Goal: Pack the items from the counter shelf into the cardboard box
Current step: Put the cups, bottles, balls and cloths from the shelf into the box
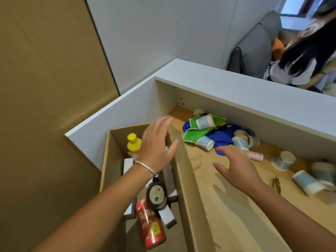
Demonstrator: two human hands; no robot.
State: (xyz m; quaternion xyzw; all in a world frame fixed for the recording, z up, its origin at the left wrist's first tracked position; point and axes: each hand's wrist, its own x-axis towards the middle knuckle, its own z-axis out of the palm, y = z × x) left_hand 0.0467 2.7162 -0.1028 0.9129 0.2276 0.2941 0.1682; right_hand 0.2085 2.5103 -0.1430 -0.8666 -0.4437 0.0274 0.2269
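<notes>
Both hands were empty, fingers spread and relaxed. The left hand hovered over the near wall of the cardboard box, while the right hand hung above the wooden shelf, palm down, its fingertips reaching toward the heap of things still unpacked.

That heap lay just ahead of the right hand and slightly to its left: a blue cloth under a green towel, with pale blue paper cups tumbled on and around them. The heap ran long from the shelf's far corner back toward the right hand's outer side, where more cups lay on their sides or upended, well apart from the fingers. A small pink tube lay just beyond the right fingertips. The right hand was plainly the nearer; the left would have had to cross the box wall.

The cloths looked soft and crumpled, the cups light and easily crushed.

Inside the box, below the left hand, lay a yellow-capped bottle, a red can, a dark oval bottle and white cartons.
</notes>
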